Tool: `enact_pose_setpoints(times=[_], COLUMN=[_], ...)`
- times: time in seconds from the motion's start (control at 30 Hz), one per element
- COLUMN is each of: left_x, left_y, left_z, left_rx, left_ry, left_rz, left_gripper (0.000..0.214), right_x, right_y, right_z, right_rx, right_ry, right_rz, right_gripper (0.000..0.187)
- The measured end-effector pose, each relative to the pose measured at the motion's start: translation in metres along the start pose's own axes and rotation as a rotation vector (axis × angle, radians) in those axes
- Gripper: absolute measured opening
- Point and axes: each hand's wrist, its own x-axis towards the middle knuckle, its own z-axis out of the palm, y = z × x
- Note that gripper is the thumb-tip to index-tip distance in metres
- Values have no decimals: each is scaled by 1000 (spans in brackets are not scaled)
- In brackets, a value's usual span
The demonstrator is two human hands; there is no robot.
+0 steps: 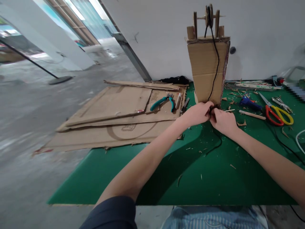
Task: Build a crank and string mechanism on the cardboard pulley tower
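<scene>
A tall cardboard tower (205,68) stands upright at the back of the green table, with a cardboard pulley wheel (209,16) on a stick axle at its top. Over the wheel runs a black cord (217,60), which comes down the tower's front to my hands. My left hand (201,113) and my right hand (224,121) meet at the tower's foot, both with fingers pinched on the cord. Its loose end trails onto the table below them. The exact spot between my fingertips is hidden.
Flat cardboard sheets (114,103) lie on the left, bearing teal-handled pliers (162,102). To the right are scissors (277,113), a blue glue gun (250,102), a pale stick (252,115) and cardboard scraps. A white wall (162,41) rises behind the table (114,178).
</scene>
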Motion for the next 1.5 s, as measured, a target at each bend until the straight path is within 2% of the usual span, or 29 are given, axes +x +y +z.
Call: enact_pose_setpoints(times=[0.13, 0.37, 0.6, 0.77, 0.97, 1.2, 1.33, 1.5], left_x=[0, 1, 2, 2, 3, 3, 3, 3], left_y=[5, 14, 17, 14, 9, 6, 6, 4], left_z=[9, 15, 18, 20, 24, 28, 24, 20], left_rx=[47, 117, -18, 2, -33, -21, -38, -40], left_ry=[65, 107, 179, 234, 263, 267, 217, 218], left_rz=[-102, -123, -201, -161, -150, -156, -117, -79], left_gripper=[42, 38, 40, 37, 28, 20, 27, 34], right_x=[-5, -5, -2, -3, -6, -5, -4, -4], right_y=[1, 3, 6, 4, 2, 3, 4, 4], right_z=[6, 10, 12, 10, 6, 7, 8, 10], right_rx=[40, 117, 150, 139, 86, 63, 84, 159], right_ry=[-10, -40, -35, -40, -41, -58, -47, 31], right_rz=[34, 55, 98, 117, 96, 92, 106, 151], right_gripper=[30, 31, 31, 32, 42, 44, 40, 42])
